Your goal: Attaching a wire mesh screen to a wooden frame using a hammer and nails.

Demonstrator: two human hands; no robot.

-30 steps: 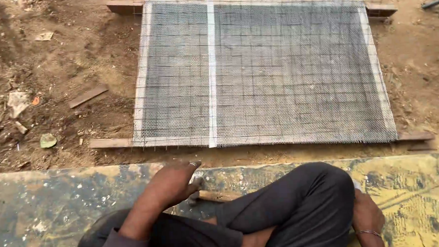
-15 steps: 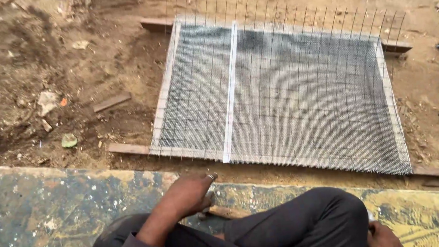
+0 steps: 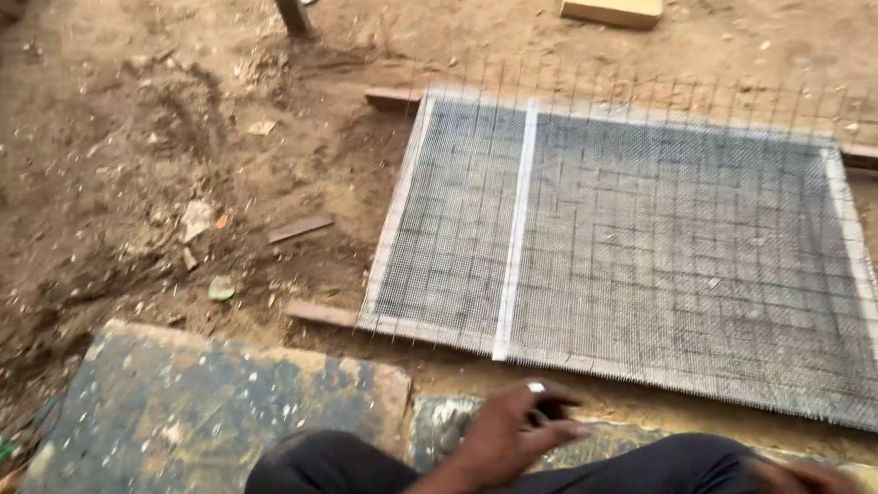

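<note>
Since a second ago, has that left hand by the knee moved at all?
Yes. The left hand has lifted off the painted slab and now hangs, blurred, above its far edge, nearer the wire mesh panel, with a small dark thing at its fingers.

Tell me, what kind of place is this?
Probably an outdoor work yard or building site. The ground is bare dirt with scraps; a big wire mesh panel lies on wooden battens; a brick sits beyond it. The person's left hand hovers near the mesh.

Outdoor building site | bare dirt ground (image 3: 153, 142) with scraps at left | wire mesh panel (image 3: 650, 256) on timber battens, centre-right | brick (image 3: 611, 2) at top
</note>
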